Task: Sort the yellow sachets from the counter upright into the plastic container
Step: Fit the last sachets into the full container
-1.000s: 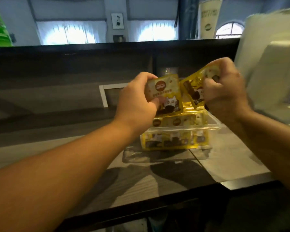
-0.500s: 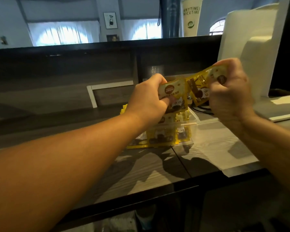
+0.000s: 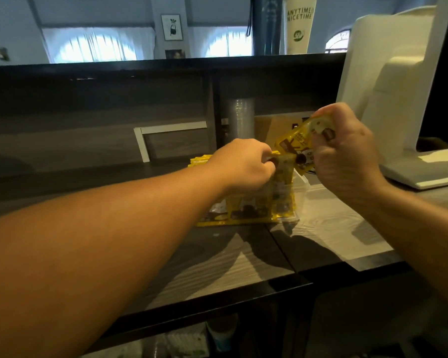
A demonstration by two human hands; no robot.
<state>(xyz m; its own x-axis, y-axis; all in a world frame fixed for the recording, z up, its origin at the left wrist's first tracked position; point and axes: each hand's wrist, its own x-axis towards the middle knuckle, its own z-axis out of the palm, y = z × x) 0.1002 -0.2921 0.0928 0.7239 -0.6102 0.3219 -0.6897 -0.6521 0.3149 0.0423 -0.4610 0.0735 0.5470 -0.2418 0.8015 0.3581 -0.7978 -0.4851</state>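
Note:
A clear plastic container (image 3: 303, 188) stands on the grey counter, packed with upright yellow sachets (image 3: 248, 206). My left hand (image 3: 243, 165) pinches one yellow sachet (image 3: 285, 166) by its top edge, low over the container among the standing ones. To the right and higher, my right hand (image 3: 347, 153) grips a bunch of yellow sachets (image 3: 298, 140) above the container's right end. A few more sachets (image 3: 199, 160) lie on the counter behind my left wrist.
A white machine (image 3: 388, 99) stands at the right on a white base. A stack of clear cups (image 3: 239, 120) and a brown box (image 3: 274, 127) sit against the counter's dark back wall. The counter's front edge (image 3: 217, 303) runs below my arms.
My left hand has dropped from chest height down to the container with its sachet. My right hand stayed raised with its bunch. The view shifted right.

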